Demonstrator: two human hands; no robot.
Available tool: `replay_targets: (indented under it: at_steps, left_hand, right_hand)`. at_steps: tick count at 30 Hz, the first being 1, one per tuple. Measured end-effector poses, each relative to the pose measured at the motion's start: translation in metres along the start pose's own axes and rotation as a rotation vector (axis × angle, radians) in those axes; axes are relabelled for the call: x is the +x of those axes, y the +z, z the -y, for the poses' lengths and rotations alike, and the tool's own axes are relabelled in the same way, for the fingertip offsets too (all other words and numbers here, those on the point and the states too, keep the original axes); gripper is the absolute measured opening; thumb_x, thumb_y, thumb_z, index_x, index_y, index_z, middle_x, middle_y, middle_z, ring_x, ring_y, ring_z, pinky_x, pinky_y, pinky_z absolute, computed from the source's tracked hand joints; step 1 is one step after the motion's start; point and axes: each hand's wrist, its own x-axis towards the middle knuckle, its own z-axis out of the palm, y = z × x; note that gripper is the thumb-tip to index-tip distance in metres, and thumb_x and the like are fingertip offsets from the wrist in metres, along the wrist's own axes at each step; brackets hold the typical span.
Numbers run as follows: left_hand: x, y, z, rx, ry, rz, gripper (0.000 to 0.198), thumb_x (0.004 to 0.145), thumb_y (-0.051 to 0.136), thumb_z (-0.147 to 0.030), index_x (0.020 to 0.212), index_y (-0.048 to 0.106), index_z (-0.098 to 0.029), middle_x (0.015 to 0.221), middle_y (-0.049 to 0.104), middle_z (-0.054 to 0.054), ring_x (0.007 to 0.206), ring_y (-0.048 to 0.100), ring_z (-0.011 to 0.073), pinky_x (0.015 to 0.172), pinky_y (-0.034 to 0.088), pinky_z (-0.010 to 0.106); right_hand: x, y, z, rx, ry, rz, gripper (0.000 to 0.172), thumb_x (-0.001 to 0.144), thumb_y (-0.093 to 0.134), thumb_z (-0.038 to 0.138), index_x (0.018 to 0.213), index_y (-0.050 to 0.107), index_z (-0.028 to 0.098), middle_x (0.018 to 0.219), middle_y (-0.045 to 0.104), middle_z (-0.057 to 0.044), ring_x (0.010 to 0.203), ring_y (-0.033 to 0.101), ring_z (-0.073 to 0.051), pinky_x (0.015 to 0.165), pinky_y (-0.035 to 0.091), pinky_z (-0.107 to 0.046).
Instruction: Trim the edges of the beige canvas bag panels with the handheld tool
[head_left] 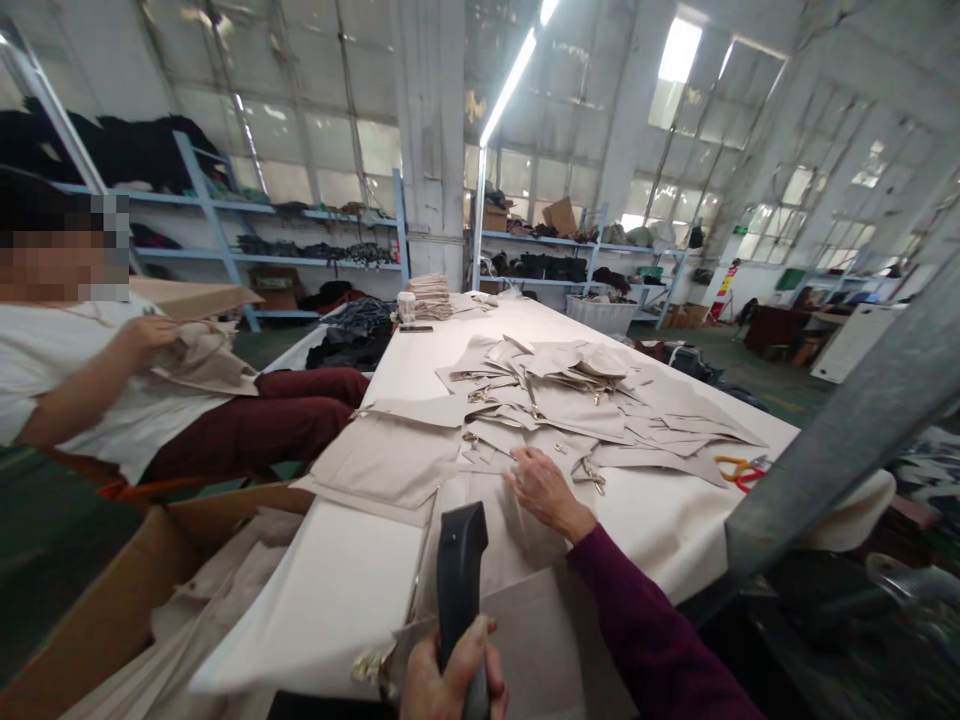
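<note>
- A seated co-worker [112, 400] in a white top and dark red trousers sits far left. Both of that person's hands are on a beige cloth piece [202, 360] held at chest height; the face is blurred out.
- A brown cardboard box [105, 610] stands open at lower left, against the tabletop's edge. It holds pale cloth and is cut off by the frame's bottom edge.
- The long white tabletop [345, 590] runs away from the camera, with a flat stack of beige fabric panels [390, 460] on its left side.
- The left hand [450, 685] is at bottom centre, clenched in a fist around the grip of a black plastic hand tool [461, 560].
    - The tool stands upright over the near edge of the tabletop.
    - The frame cuts off the wrist and most of the palm, and the tool's working end cannot be made out.
- The right hand [544, 490] reaches forward on an outstretched arm in a dark purple sleeve [645, 630].
    - It lies palm down, unclenched, with the fingers stretched out on the cloth.
    - The fingertips are at the near edge of a spread pile of beige cut fabric pieces [577, 390]. Small metal fittings show among them, too small to identify.
- Orange-handled scissors [739, 470] lie on the tabletop just beside the pile's right end.
- A grey metal bar [847, 430] slants across the right side, hiding the tabletop's corner.
</note>
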Motion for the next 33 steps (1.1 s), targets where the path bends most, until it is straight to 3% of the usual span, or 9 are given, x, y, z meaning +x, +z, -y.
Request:
replay_targets:
  at_steps: [3, 6, 10, 13, 16, 19, 23, 28, 33]
  left_hand:
    - [0.017, 0.004, 0.000, 0.033, -0.035, 0.022, 0.044, 0.058, 0.073, -0.052, 0.066, 0.058, -0.012, 0.038, 0.053, -0.002, 0.027, 0.048, 0.0102, 0.031, 0.032, 0.018]
    - [0.027, 0.005, 0.000, 0.055, -0.031, 0.015, 0.043, 0.060, 0.072, -0.052, 0.068, 0.059, -0.012, 0.040, 0.054, -0.002, 0.028, 0.048, 0.0099, 0.031, 0.033, 0.018]
    - [0.031, 0.007, -0.005, 0.097, -0.014, 0.022, 0.041, 0.063, 0.068, -0.051, 0.062, 0.059, -0.012, 0.037, 0.051, -0.002, 0.028, 0.044, 0.0080, 0.032, 0.033, 0.018]
    - [0.032, 0.009, -0.008, 0.091, -0.005, 0.035, 0.039, 0.065, 0.067, -0.050, 0.061, 0.058, -0.012, 0.039, 0.052, -0.002, 0.028, 0.044, 0.0079, 0.032, 0.032, 0.018]
    - [0.031, 0.012, -0.009, 0.059, 0.000, 0.051, 0.038, 0.066, 0.067, -0.049, 0.062, 0.058, -0.013, 0.040, 0.053, -0.001, 0.029, 0.045, 0.0089, 0.032, 0.032, 0.018]
    - [0.022, 0.011, -0.009, 0.045, -0.012, 0.077, 0.037, 0.067, 0.067, -0.048, 0.060, 0.058, -0.013, 0.039, 0.053, -0.001, 0.029, 0.044, 0.0087, 0.033, 0.032, 0.019]
    - [-0.001, 0.001, -0.009, -0.044, 0.031, 0.093, 0.040, 0.065, 0.069, -0.050, 0.074, 0.060, -0.012, 0.043, 0.054, -0.002, 0.030, 0.048, 0.0105, 0.033, 0.032, 0.019]
    - [-0.023, -0.023, -0.022, -0.085, 0.116, 0.017, 0.044, 0.066, 0.069, -0.052, 0.082, 0.059, -0.013, 0.046, 0.055, -0.004, 0.033, 0.049, 0.0110, 0.036, 0.035, 0.020]
    - [-0.047, -0.039, -0.028, -0.071, 0.141, -0.016, 0.044, 0.065, 0.069, -0.054, 0.083, 0.060, -0.014, 0.046, 0.055, -0.003, 0.033, 0.047, 0.0104, 0.038, 0.034, 0.021]
  right_hand:
    - [0.008, 0.020, -0.005, 0.016, 0.001, 0.103, 0.014, 0.082, 0.058, 0.028, 0.086, 0.062, 0.015, 0.084, 0.065, -0.010, 0.083, 0.059, -0.021, 0.079, 0.043, -0.029]
    - [0.008, 0.028, -0.013, 0.061, 0.033, 0.117, 0.013, 0.083, 0.054, 0.027, 0.080, 0.062, 0.016, 0.082, 0.064, -0.009, 0.079, 0.057, -0.019, 0.075, 0.039, -0.027]
    - [-0.001, 0.020, -0.017, 0.176, 0.058, 0.109, 0.028, 0.086, 0.046, 0.026, 0.061, 0.055, 0.017, 0.066, 0.056, -0.002, 0.066, 0.050, -0.013, 0.064, 0.032, -0.024]
    - [-0.012, 0.007, -0.011, 0.287, 0.062, 0.110, 0.038, 0.089, 0.040, 0.027, 0.052, 0.040, 0.018, 0.053, 0.036, 0.004, 0.053, 0.036, -0.010, 0.055, 0.024, -0.025]
    - [-0.025, -0.008, 0.001, 0.417, 0.023, 0.143, 0.038, 0.091, 0.036, 0.030, 0.055, 0.029, 0.019, 0.056, 0.023, 0.006, 0.052, 0.026, -0.009, 0.052, 0.020, -0.025]
    - [-0.036, -0.025, 0.012, 0.534, -0.021, 0.191, 0.036, 0.091, 0.035, 0.030, 0.058, 0.026, 0.020, 0.059, 0.021, 0.005, 0.054, 0.024, -0.009, 0.052, 0.020, -0.024]
    - [-0.046, -0.042, 0.022, 0.667, -0.017, 0.259, 0.035, 0.091, 0.034, 0.030, 0.059, 0.026, 0.020, 0.058, 0.023, 0.005, 0.054, 0.023, -0.009, 0.050, 0.021, -0.023]
    - [-0.059, -0.049, 0.038, 0.783, -0.014, 0.370, 0.034, 0.090, 0.040, 0.030, 0.058, 0.033, 0.019, 0.056, 0.030, 0.005, 0.051, 0.027, -0.007, 0.047, 0.022, -0.022]
    - [-0.062, -0.051, 0.049, 0.823, 0.007, 0.345, 0.035, 0.089, 0.042, 0.030, 0.058, 0.033, 0.019, 0.057, 0.026, 0.006, 0.052, 0.024, -0.007, 0.048, 0.018, -0.023]
